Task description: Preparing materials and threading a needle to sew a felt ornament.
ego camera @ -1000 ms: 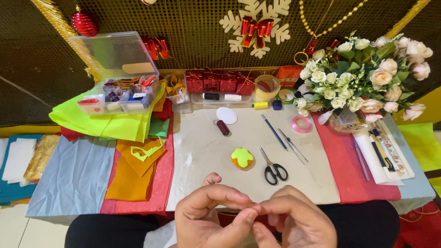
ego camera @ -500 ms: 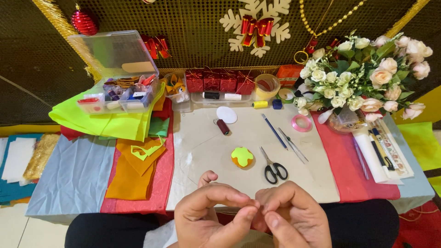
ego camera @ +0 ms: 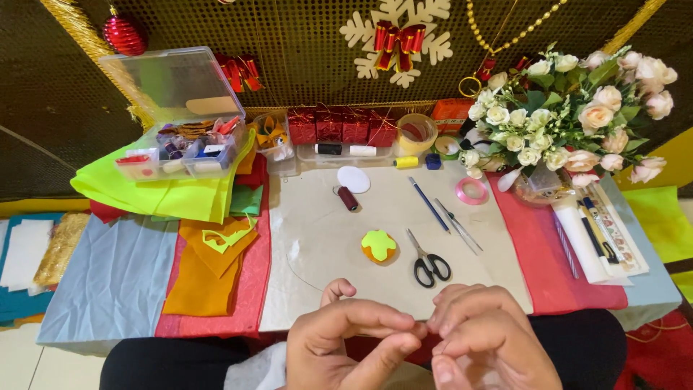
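Your table (ego camera: 325,238) is spread with felt sheets (ego camera: 166,195) and an open plastic sewing box (ego camera: 184,137) at the left and a bouquet of roses (ego camera: 577,115) at the right. Black-handled scissors (ego camera: 429,263) lie just right of the small orange and green felt piece (ego camera: 378,245), which sits mid-table, just beyond your hands. Your left hand (ego camera: 346,347) and right hand (ego camera: 491,347) meet fingertip to fingertip at the near edge, pinched together; what they pinch is too small to tell.

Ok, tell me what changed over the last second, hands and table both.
Very little. The left hand and right hand keep their fingertips pinched together at the near table edge, shifting only slightly; what they pinch is too small to see. The scissors, the orange and green felt piece and the rest stayed put.
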